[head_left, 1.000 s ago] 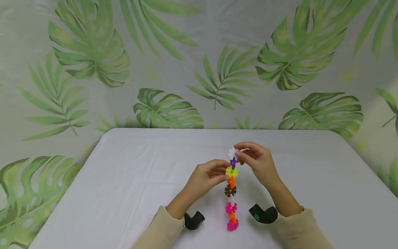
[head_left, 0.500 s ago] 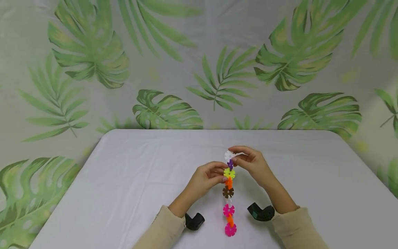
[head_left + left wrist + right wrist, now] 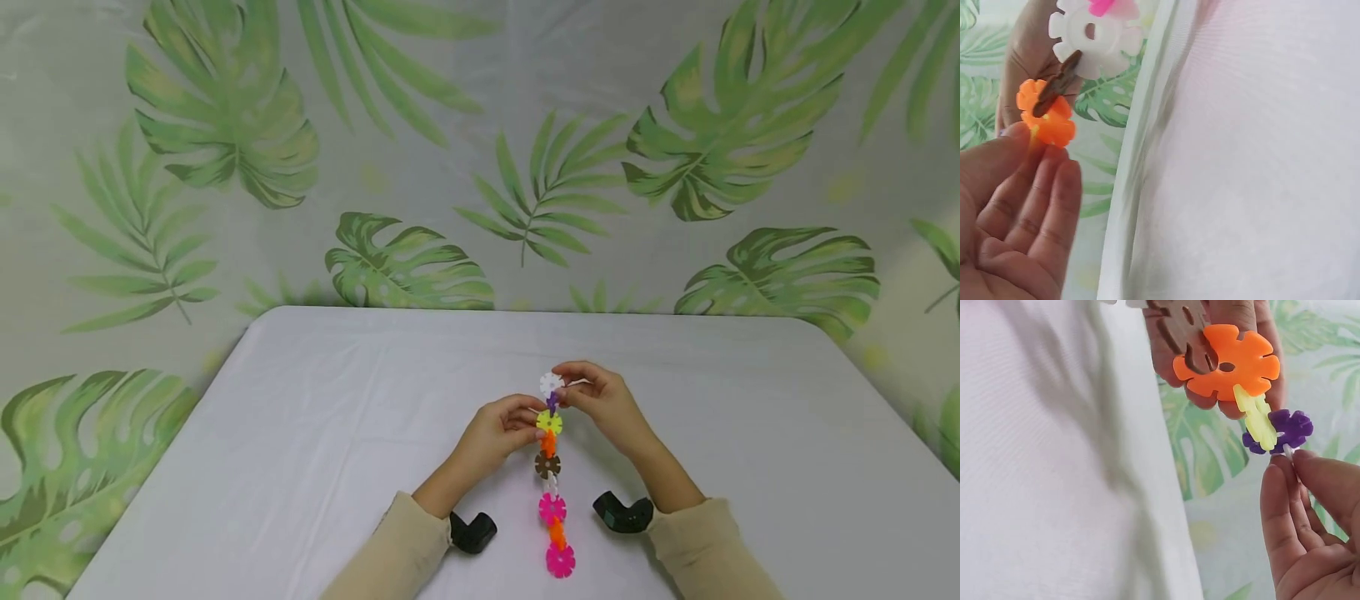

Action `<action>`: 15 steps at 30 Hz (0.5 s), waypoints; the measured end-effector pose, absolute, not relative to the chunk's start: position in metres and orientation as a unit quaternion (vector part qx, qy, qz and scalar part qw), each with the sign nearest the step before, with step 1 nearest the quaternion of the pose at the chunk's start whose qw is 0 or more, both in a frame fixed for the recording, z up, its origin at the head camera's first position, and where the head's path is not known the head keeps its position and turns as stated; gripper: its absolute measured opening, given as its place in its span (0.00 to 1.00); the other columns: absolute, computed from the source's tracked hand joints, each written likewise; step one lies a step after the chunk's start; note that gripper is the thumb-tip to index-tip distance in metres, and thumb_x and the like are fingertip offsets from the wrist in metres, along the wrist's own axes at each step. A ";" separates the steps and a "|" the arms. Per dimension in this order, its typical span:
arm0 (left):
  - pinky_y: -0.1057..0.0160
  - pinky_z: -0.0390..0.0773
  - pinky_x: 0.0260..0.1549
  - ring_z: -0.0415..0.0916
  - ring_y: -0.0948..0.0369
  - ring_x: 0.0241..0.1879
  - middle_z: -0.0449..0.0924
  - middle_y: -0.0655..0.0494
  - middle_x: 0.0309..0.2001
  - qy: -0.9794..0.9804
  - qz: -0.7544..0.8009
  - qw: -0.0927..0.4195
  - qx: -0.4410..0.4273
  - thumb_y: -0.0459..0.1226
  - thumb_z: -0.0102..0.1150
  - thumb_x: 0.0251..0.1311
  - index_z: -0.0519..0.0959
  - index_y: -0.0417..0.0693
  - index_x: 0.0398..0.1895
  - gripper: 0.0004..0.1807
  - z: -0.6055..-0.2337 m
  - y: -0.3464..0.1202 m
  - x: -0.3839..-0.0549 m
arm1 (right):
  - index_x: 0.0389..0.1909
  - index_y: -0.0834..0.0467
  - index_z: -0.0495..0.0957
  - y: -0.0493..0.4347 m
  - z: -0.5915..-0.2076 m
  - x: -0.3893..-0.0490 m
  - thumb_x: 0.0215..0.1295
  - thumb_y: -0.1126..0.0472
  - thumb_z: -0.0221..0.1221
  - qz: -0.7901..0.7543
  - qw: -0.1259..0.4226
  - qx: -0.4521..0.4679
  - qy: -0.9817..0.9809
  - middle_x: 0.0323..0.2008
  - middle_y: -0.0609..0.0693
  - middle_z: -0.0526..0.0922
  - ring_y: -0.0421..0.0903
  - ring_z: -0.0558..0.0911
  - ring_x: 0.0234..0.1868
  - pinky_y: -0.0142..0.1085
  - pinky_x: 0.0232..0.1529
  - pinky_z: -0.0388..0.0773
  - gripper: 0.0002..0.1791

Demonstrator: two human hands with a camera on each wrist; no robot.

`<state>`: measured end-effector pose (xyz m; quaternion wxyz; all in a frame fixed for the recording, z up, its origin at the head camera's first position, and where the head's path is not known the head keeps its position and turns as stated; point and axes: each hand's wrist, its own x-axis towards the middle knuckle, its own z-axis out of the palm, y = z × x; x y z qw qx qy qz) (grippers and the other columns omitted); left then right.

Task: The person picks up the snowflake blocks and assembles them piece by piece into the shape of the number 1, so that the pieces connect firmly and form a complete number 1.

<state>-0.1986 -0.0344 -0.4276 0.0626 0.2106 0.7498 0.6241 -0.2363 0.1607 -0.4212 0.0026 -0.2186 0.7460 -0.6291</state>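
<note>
A chain of slotted snowflake discs hangs between both hands in the head view. From the top it runs through a white disc [image 3: 552, 384], a purple disc [image 3: 1297, 428], a yellow disc [image 3: 549, 423], an orange disc [image 3: 1244, 359] and a brown disc [image 3: 547, 465]. Below follow another white disc [image 3: 1072, 31], a pink disc [image 3: 552, 508], an orange one and a pink end disc [image 3: 560, 561]. My left hand [image 3: 491, 433] pinches the yellow disc between thumb and fingers. My right hand [image 3: 603, 406] pinches the top white disc, seen almost edge-on in the right wrist view.
A white-covered table [image 3: 337, 400] lies beneath the hands. Behind it hangs a leaf-patterned cloth [image 3: 420, 167]. Black angled devices sit at the left wrist [image 3: 472, 533] and the right wrist [image 3: 624, 512].
My right hand and the top of the chain have shifted left and slightly down. The chain's lower end has come nearer the person. Both hands keep their pinch.
</note>
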 end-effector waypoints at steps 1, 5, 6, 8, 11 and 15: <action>0.71 0.75 0.31 0.77 0.55 0.34 0.79 0.46 0.34 0.754 0.620 0.064 0.209 0.28 0.59 0.53 0.75 0.39 0.46 0.15 -0.433 -0.034 -0.201 | 0.48 0.68 0.72 0.161 -0.423 -0.237 0.60 0.69 0.56 -0.625 0.002 -0.217 0.750 0.37 0.62 0.73 0.47 0.80 0.32 0.34 0.39 0.77 0.15; 0.71 0.75 0.32 0.77 0.61 0.33 0.79 0.52 0.33 0.772 0.597 0.070 0.209 0.30 0.60 0.53 0.76 0.40 0.45 0.15 -0.447 -0.033 -0.207 | 0.48 0.68 0.73 0.160 -0.430 -0.238 0.60 0.69 0.56 -0.609 0.005 -0.210 0.765 0.37 0.61 0.74 0.47 0.80 0.31 0.33 0.37 0.77 0.15; 0.71 0.75 0.33 0.77 0.62 0.33 0.80 0.52 0.33 0.776 0.590 0.072 0.209 0.30 0.60 0.53 0.76 0.40 0.45 0.15 -0.449 -0.033 -0.208 | 0.48 0.68 0.73 0.160 -0.433 -0.238 0.60 0.69 0.56 -0.605 0.006 -0.210 0.768 0.37 0.61 0.74 0.47 0.80 0.31 0.33 0.37 0.77 0.15; 0.70 0.75 0.34 0.77 0.63 0.34 0.80 0.53 0.34 0.784 0.578 0.075 0.213 0.31 0.60 0.53 0.77 0.40 0.45 0.14 -0.452 -0.033 -0.209 | 0.48 0.69 0.73 0.159 -0.437 -0.240 0.59 0.70 0.56 -0.596 0.009 -0.208 0.776 0.37 0.61 0.75 0.47 0.80 0.31 0.32 0.36 0.77 0.15; 0.70 0.74 0.35 0.77 0.64 0.33 0.80 0.53 0.34 0.794 0.564 0.078 0.212 0.31 0.60 0.53 0.77 0.40 0.45 0.14 -0.455 -0.034 -0.210 | 0.47 0.70 0.73 0.159 -0.444 -0.242 0.59 0.72 0.55 -0.578 0.012 -0.210 0.788 0.36 0.61 0.76 0.46 0.80 0.31 0.30 0.35 0.77 0.15; 0.70 0.74 0.34 0.77 0.63 0.33 0.80 0.52 0.34 0.801 0.555 0.082 0.212 0.31 0.59 0.54 0.77 0.39 0.44 0.13 -0.455 -0.035 -0.210 | 0.45 0.69 0.75 0.158 -0.448 -0.244 0.58 0.73 0.55 -0.543 0.013 -0.200 0.815 0.34 0.58 0.77 0.43 0.79 0.30 0.28 0.33 0.75 0.14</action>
